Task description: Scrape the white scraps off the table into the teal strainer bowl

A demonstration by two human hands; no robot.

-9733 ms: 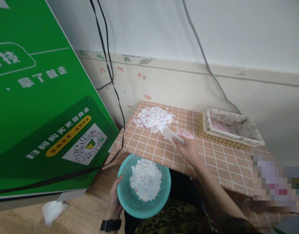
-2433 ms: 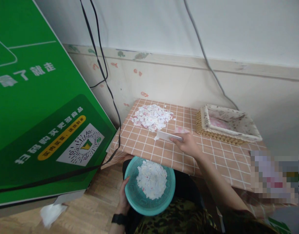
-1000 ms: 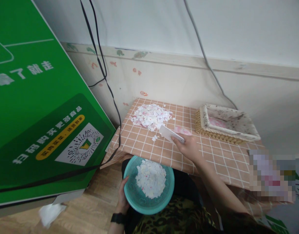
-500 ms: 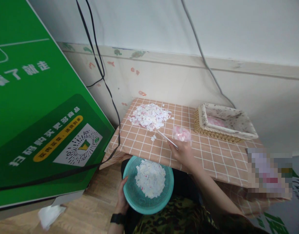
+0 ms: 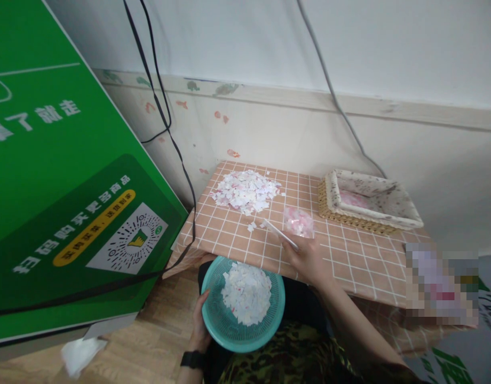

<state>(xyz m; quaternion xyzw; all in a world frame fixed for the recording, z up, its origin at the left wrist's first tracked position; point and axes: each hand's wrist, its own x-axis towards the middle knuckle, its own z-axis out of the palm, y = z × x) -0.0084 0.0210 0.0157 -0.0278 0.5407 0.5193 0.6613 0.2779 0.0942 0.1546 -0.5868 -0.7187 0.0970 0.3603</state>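
Observation:
My left hand (image 5: 202, 314) is closed on the left rim of a round teal plastic basket (image 5: 213, 325) at my lap. A heap of small white paper pieces (image 5: 245, 293) fills the basket's middle. Over the table's front part, my right hand (image 5: 307, 258) pinches a slim white tweezers-like tool (image 5: 281, 233). A small white scrap (image 5: 263, 224) appears at the tool's tip. Farther back lies a larger pile of white and pinkish paper pieces (image 5: 245, 191), with a few loose bits (image 5: 251, 227) in front. Just behind my right hand is a clear packet of pink-and-white pieces (image 5: 298, 220), partly covered by the hand.
The table wears a brown checked cloth (image 5: 225, 229). A fabric-lined wicker basket (image 5: 359, 221) with something pink inside stands at the right. A green panel (image 5: 109, 176) rises on the left, with a black strap (image 5: 185, 165) hanging before it. A blurred-out item (image 5: 437, 282) lies far right.
My right hand has drawn slightly right and toward me, bringing the tool's tip away from the paper pile with a scrap at it. My left hand and the basket have stayed put.

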